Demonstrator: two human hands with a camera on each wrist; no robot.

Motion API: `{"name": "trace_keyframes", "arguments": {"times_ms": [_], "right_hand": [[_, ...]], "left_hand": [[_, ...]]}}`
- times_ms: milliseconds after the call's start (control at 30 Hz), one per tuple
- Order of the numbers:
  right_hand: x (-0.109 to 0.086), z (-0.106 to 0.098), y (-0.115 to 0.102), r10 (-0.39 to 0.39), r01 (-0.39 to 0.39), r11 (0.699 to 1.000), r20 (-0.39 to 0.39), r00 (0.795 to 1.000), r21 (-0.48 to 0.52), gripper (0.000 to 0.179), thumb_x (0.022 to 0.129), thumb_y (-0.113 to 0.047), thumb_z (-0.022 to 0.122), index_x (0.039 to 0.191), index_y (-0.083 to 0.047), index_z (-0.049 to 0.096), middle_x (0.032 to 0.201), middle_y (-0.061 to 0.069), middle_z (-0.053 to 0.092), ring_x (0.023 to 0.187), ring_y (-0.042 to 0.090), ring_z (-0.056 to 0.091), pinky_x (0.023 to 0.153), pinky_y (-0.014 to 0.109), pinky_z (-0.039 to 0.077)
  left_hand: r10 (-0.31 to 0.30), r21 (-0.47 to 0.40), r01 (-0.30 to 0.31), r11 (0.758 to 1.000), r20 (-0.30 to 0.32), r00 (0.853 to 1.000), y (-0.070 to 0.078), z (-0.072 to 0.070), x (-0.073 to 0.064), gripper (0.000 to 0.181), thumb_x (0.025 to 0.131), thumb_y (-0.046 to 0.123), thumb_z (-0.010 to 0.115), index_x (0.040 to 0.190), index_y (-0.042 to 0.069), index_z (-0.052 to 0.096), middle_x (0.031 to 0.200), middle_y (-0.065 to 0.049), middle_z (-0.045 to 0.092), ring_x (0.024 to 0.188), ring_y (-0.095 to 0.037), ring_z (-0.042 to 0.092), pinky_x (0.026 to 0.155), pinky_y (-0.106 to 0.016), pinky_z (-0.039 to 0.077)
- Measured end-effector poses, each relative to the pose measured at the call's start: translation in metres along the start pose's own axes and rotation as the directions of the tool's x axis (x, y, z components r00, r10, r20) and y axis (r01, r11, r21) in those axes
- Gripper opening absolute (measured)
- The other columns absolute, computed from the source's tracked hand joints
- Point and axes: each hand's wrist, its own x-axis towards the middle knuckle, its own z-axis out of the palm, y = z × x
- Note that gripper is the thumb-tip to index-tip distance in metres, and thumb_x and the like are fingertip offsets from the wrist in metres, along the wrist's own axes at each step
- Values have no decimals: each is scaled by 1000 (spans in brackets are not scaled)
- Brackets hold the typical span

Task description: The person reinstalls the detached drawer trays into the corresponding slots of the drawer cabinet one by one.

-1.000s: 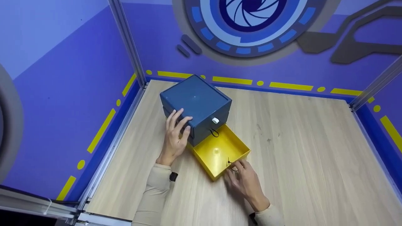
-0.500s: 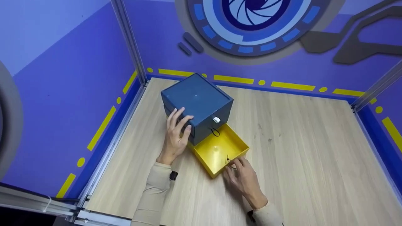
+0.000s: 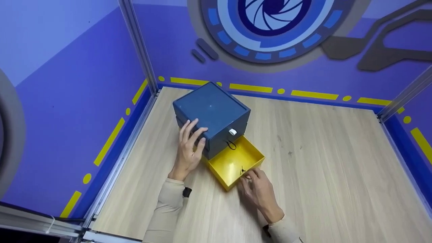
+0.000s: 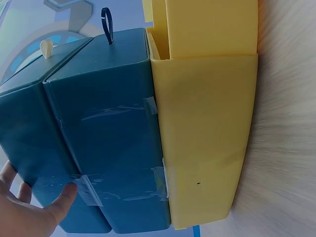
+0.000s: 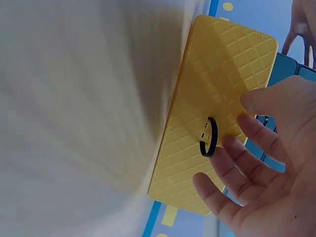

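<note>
A stack of dark blue drawer boxes [image 3: 211, 109] stands at an angle on the table, with a yellow drawer unit [image 4: 207, 138] as its lowest tier. The yellow drawer [image 3: 229, 165] is partly out, and nothing lies in its visible inside. My left hand [image 3: 187, 152] rests on the near left edge of the top blue box, fingers spread and thumb on its side. My right hand [image 3: 262, 192] is at the drawer's front. In the right wrist view its loosely bent fingers [image 5: 232, 173] lie against the quilted front beside a black loop pull [image 5: 213, 138], not pinching it.
On the blue fronts are a white tab [image 3: 232, 132] and a black loop [image 3: 231, 145]. Tape joins the tiers at the side. Wood-grain table [image 3: 320, 175] stretches to the right, bounded by printed blue-purple panels [image 3: 287, 77] and metal posts [image 3: 138, 44].
The yellow drawer has slid a little further into its unit, with my right hand moving along at its front. My left hand has stayed on the blue box.
</note>
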Motion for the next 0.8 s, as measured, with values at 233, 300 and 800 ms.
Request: {"name": "trace_keyframes", "arguments": {"times_ms": [233, 300, 800], "right_hand": [[-3, 7, -1, -23, 23, 1000, -17, 1000, -11, 21, 82, -6, 89, 94, -8, 72, 98, 7, 69, 87, 22, 67, 70, 37, 60], [-3, 9, -2, -22, 22, 1000, -17, 1000, -13, 20, 82, -7, 89, 94, -8, 73, 98, 7, 69, 87, 22, 67, 70, 37, 59], [10, 11, -2, -17, 16, 1000, -15, 1000, -25, 19, 85, -9, 87, 96, -8, 72, 96, 7, 69, 85, 23, 67, 69, 38, 59]], "left_hand": [[-7, -4, 7, 1000, 13, 1000, 0, -1, -7, 33, 104, 12, 63, 135, 20, 70, 164, -15, 46, 158, -46, 29, 124, -75, 23], [-6, -4, 6, 1000, 14, 1000, 0, -1, -8, 33, 104, 12, 63, 136, 20, 70, 165, -15, 46, 158, -45, 29, 124, -75, 23], [-4, -3, 4, 1000, 19, 1000, 0, -2, 0, 33, 105, 14, 61, 136, 20, 69, 165, -15, 45, 158, -44, 29, 125, -73, 23]]}}
